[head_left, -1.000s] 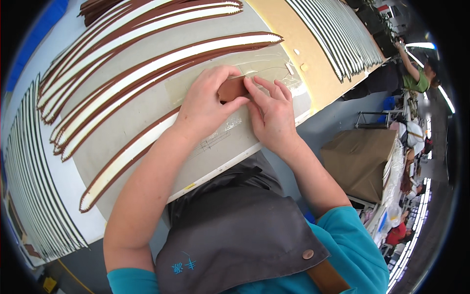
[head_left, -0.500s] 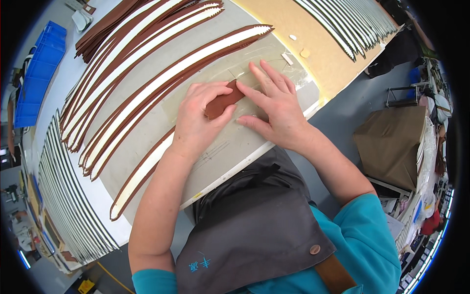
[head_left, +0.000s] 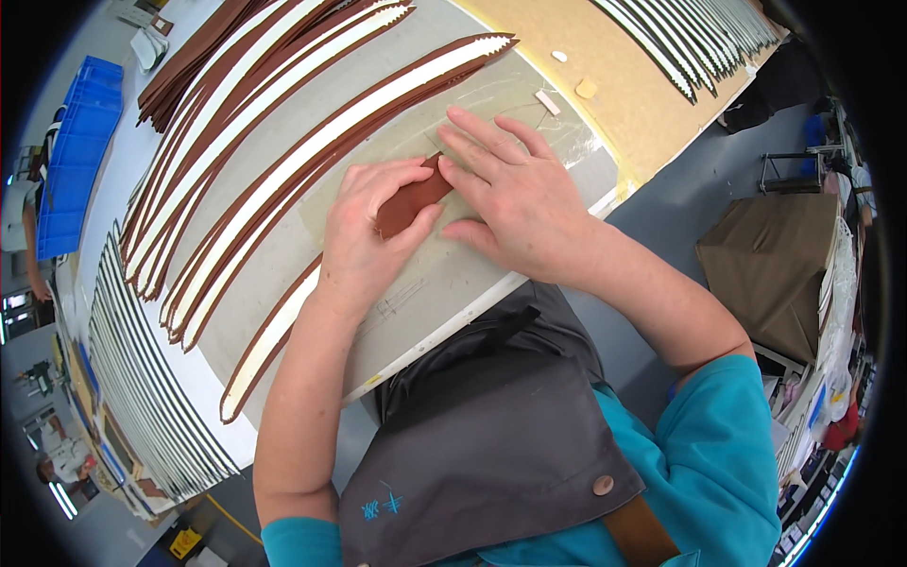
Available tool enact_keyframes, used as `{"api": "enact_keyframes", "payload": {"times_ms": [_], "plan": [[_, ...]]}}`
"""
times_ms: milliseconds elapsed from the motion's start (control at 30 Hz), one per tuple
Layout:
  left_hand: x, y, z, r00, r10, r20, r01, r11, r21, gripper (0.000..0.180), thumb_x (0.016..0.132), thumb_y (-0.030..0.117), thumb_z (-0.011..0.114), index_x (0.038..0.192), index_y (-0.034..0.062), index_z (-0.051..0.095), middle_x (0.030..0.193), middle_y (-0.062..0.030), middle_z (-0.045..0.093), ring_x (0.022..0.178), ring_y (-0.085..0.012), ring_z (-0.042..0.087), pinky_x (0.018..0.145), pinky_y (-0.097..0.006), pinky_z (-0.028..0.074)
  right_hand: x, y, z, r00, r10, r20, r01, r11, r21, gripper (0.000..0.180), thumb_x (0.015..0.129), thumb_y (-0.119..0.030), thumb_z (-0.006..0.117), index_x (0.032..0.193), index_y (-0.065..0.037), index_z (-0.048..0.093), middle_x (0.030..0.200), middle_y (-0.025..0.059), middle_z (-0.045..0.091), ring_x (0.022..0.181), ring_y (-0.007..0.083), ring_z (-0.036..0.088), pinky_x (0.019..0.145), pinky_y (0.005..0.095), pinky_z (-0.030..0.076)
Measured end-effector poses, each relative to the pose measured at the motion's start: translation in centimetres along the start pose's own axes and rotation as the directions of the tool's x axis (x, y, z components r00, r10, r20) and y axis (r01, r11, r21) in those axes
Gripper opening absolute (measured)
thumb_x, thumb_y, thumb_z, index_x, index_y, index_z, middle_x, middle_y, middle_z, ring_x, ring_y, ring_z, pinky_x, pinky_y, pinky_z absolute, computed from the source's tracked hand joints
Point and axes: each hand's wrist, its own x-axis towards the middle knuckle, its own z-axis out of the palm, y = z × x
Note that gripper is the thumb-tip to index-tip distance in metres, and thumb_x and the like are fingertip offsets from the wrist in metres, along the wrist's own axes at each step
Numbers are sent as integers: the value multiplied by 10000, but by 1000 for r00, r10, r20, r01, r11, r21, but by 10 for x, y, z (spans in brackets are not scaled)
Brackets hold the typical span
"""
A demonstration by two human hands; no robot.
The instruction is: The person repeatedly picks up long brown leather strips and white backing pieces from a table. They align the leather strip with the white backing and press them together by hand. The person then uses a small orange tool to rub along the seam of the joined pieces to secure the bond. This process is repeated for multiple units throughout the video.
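When counting bare hands over the grey work surface (head_left: 397, 331), reach two: a left hand (head_left: 354, 236) and a right hand (head_left: 524, 198). See the left hand pinching one short brown piece (head_left: 408, 208), with fingers bent over its upper edge and thumb along its lower edge. See the right hand with fingers fanned apart, index fingertip touching near the right end of the brown piece, thumb stretched out below. Find the brown piece between the two hands, just right of the left palm. Find also one curved white strip (head_left: 269, 331) with brown edges, passing out of sight behind the left wrist; cannot tell whether joined to the brown piece. Beyond the right hand, count one white chip (head_left: 559, 57), one yellowish lump (head_left: 586, 89) and one white block (head_left: 547, 102). Count two groups of black-and-white strips, a left group (head_left: 156, 378) and an upper-right group (head_left: 704, 42). Cannot count the overlapping brown-and-white strips (head_left: 331, 123) beyond the left hand. Farther off, count one blue crate (head_left: 80, 161).
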Motion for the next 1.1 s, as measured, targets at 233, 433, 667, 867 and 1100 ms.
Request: {"api": "enact_keyframes", "payload": {"times_ms": [233, 433, 667, 867, 1100], "plan": [[-1, 3, -9, 996, -86, 27, 89, 991, -100, 450, 813, 62, 875, 1240, 67, 733, 1281, -86, 721, 1169, -254, 660, 1044, -364, 518, 4, 1, 4, 1000, -17, 4, 17, 999, -33, 545, 887, -344, 802, 1281, 14, 680, 1533, 118, 571, 1544, 260, 389, 1257, 485, 326], [-23, 10, -27, 953, -302, 14, 299, 935, -191, 459, 849, 66, 861, 1286, 62, 720, 1345, -85, 687, 1213, -196, 649, 1054, -336, 532, 0, 0, 9, 1000, -29, -8, 28, 998, -49, 555, 934, -385, 748, 1280, 41, 666, 1548, 167, 550, 1553, 266, 368, 1273, 469, 289], [-42, -1, -26, 974, -217, -69, 208, 971, -120, 330, 879, 43, 821, 1206, 58, 777, 1305, -95, 711, 1172, -210, 676, 972, -338, 581, 3, -3, 6, 1000, -27, 8, 28, 999, -29, 552, 914, -349, 775, 1286, 44, 670, 1555, 158, 547, 1549, 273, 376, 1261, 472, 311], [-40, 0, -25, 996, -59, -69, 68, 987, 146, 264, 894, 43, 789, 1158, 45, 796, 1224, -131, 741, 1118, -284, 685, 948, -371, 564, 0, 2, 4, 998, -60, 20, 60, 998, -18, 543, 888, -339, 785, 1268, 36, 686, 1526, 156, 571, 1512, 266, 430, 1246, 463, 333], [-44, 3, -22, 998, -5, -67, 21, 972, 234, 237, 910, -15, 733, 1143, -7, 774, 1217, -146, 717, 1126, -336, 635, 986, -420, 518, 24, 2, -4, 935, -199, 295, 244, 961, -126, 579, 922, -416, 723, 1309, 14, 684, 1504, 194, 573, 1435, 305, 496, 1244, 453, 316]]}}
